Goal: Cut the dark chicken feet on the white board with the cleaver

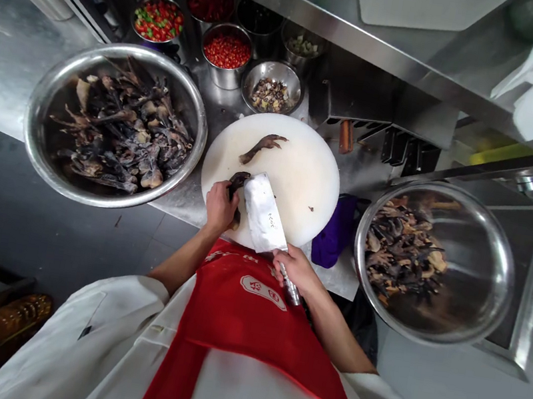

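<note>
In my right hand (297,268) is the metal handle of a cleaver (264,216), its broad blade low over the round white cutting board (302,165). My left hand (221,207) is closed on a dark chicken foot (237,181) at the board's near left edge, just left of the blade. Whether the blade touches that foot I cannot tell. Farther up the board lies another dark chicken foot (263,148), apart from both hands. A small dark scrap (311,208) rests on the right side.
A steel bowl (33,142) heaped with dark feet stands left. Another bowl (495,290), holding pieces, is at right. Behind the board are a small bowl (297,86), chopped red chillies (227,52) and a knife rack (358,99). A steel shelf (298,2) overhangs the back; purple cloth (334,234) lies right.
</note>
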Motion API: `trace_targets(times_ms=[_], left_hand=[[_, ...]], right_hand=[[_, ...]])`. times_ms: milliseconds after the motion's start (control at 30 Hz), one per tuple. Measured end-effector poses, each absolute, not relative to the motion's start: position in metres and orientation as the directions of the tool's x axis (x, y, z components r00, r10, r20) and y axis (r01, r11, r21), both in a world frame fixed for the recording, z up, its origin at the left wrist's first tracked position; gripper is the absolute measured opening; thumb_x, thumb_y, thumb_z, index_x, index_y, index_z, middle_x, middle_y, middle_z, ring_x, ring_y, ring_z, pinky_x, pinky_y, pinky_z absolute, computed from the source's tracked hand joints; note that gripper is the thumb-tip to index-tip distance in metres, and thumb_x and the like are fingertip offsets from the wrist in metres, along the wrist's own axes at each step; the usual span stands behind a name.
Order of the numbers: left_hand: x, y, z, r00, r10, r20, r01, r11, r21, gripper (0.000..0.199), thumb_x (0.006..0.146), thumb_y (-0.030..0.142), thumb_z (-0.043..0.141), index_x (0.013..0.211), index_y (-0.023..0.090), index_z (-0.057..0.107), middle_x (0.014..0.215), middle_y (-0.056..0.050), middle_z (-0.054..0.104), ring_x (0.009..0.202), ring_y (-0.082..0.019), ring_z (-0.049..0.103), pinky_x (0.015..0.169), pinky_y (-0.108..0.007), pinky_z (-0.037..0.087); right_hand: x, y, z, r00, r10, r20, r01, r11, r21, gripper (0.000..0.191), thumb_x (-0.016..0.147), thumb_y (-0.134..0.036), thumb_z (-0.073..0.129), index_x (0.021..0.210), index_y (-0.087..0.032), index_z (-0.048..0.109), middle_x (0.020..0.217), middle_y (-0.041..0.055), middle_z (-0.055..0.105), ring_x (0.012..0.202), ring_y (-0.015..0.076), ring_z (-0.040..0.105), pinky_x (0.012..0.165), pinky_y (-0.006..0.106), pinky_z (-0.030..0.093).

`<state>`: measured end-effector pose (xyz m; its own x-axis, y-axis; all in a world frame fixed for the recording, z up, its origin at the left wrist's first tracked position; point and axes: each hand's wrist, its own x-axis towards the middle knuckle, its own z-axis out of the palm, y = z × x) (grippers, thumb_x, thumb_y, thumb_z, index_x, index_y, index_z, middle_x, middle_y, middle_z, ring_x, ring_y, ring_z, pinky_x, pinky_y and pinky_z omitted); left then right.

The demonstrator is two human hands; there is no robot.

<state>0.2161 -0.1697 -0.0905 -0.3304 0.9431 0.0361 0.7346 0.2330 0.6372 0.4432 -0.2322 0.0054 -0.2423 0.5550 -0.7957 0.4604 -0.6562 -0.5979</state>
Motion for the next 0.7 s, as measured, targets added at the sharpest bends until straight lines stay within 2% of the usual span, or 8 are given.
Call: trace_targets(times_ms=[100, 167, 233, 333, 400, 500, 567, 700], left_hand=[[0.217, -0.169, -0.090, -0.322, 0.947, 0.013, 0.753, 0.248, 0.609, 0.028, 0.083, 0.025, 0.055, 0.110, 0.018, 0.054, 0.107, -0.010, 0.061, 0.104, -0.024, 0.057, 0.091, -0.039, 0.043], [0.216, -0.166, -0.089, -0.314, 0.949, -0.011, 0.762, 0.259, 0.594, 0.030, 0.083, 0.025, 0.056, 0.112, 0.018, 0.053, 0.109, -0.010, 0.061, 0.104, -0.024, 0.058, 0.091, -0.039, 0.043], [0.213, -0.162, -0.088, -0.309, 0.950, -0.037, 0.765, 0.271, 0.584, 0.034, 0.082, 0.025, 0.056, 0.114, 0.017, 0.051, 0.110, -0.010, 0.061, 0.102, -0.025, 0.059, 0.090, -0.040, 0.044], [0.205, -0.155, -0.084, -0.275, 0.959, -0.071, 0.775, 0.265, 0.573, 0.037, 0.081, 0.026, 0.056, 0.117, 0.017, 0.050, 0.110, -0.012, 0.061, 0.098, -0.025, 0.060, 0.086, -0.039, 0.046], [0.198, -0.152, -0.079, -0.214, 0.972, -0.096, 0.797, 0.231, 0.559, 0.039, 0.081, 0.024, 0.056, 0.118, 0.018, 0.049, 0.114, -0.012, 0.061, 0.098, -0.025, 0.061, 0.085, -0.038, 0.047], [0.187, -0.151, -0.070, -0.152, 0.979, -0.140, 0.823, 0.203, 0.530, 0.041, 0.078, 0.018, 0.055, 0.119, 0.020, 0.049, 0.119, -0.011, 0.060, 0.098, -0.026, 0.062, 0.084, -0.037, 0.047], [0.180, -0.152, -0.064, -0.157, 0.973, -0.167, 0.822, 0.223, 0.524, 0.042, 0.077, 0.016, 0.056, 0.118, 0.021, 0.050, 0.117, -0.011, 0.061, 0.098, -0.026, 0.062, 0.082, -0.037, 0.048], [0.178, -0.153, -0.056, -0.143, 0.974, -0.174, 0.773, 0.220, 0.595, 0.042, 0.077, 0.016, 0.057, 0.118, 0.022, 0.051, 0.108, -0.008, 0.065, 0.091, -0.022, 0.063, 0.080, -0.034, 0.048]], right_hand=[[0.444, -0.229, 0.002, -0.221, 0.589, -0.777, 0.561, -0.575, -0.595, 0.026, 0.091, -0.039, 0.041, 0.073, -0.021, 0.045, 0.049, -0.0054, 0.047, 0.040, 0.0124, 0.047, 0.046, 0.024, 0.038], [0.441, -0.223, 0.006, -0.203, 0.672, -0.712, 0.763, -0.347, -0.546, 0.021, 0.093, -0.035, 0.040, 0.082, -0.020, 0.050, 0.058, 0.0001, 0.058, 0.052, 0.0154, 0.057, 0.056, 0.025, 0.041], [0.437, -0.214, 0.012, -0.212, 0.736, -0.643, 0.899, -0.112, -0.424, 0.017, 0.094, -0.030, 0.040, 0.093, -0.018, 0.052, 0.075, 0.0079, 0.066, 0.069, 0.0200, 0.064, 0.065, 0.028, 0.041], [0.435, -0.205, 0.017, -0.247, 0.754, -0.609, 0.944, 0.046, -0.326, 0.017, 0.095, -0.027, 0.039, 0.101, -0.016, 0.051, 0.086, 0.0126, 0.067, 0.076, 0.0227, 0.065, 0.065, 0.029, 0.040], [0.442, -0.204, 0.015, -0.259, 0.736, -0.625, 0.916, -0.019, -0.401, 0.015, 0.095, -0.029, 0.039, 0.098, -0.018, 0.050, 0.077, 0.0081, 0.066, 0.065, 0.0189, 0.063, 0.060, 0.027, 0.040], [0.457, -0.212, 0.004, -0.264, 0.664, -0.699, 0.730, -0.336, -0.595, 0.019, 0.093, -0.036, 0.040, 0.084, -0.020, 0.046, 0.056, -0.0035, 0.054, 0.043, 0.0118, 0.052, 0.046, 0.023, 0.038], [0.465, -0.221, -0.004, -0.251, 0.645, -0.722, 0.542, -0.524, -0.657, 0.022, 0.090, -0.039, 0.042, 0.077, -0.022, 0.042, 0.051, -0.0079, 0.047, 0.035, 0.0098, 0.045, 0.039, 0.022, 0.036], [0.471, -0.236, -0.011, -0.156, 0.706, -0.690, 0.322, -0.625, -0.712, 0.021, 0.084, -0.040, 0.047, 0.075, -0.023, 0.040, 0.052, -0.0099, 0.046, 0.034, 0.0093, 0.043, 0.036, 0.022, 0.036]])
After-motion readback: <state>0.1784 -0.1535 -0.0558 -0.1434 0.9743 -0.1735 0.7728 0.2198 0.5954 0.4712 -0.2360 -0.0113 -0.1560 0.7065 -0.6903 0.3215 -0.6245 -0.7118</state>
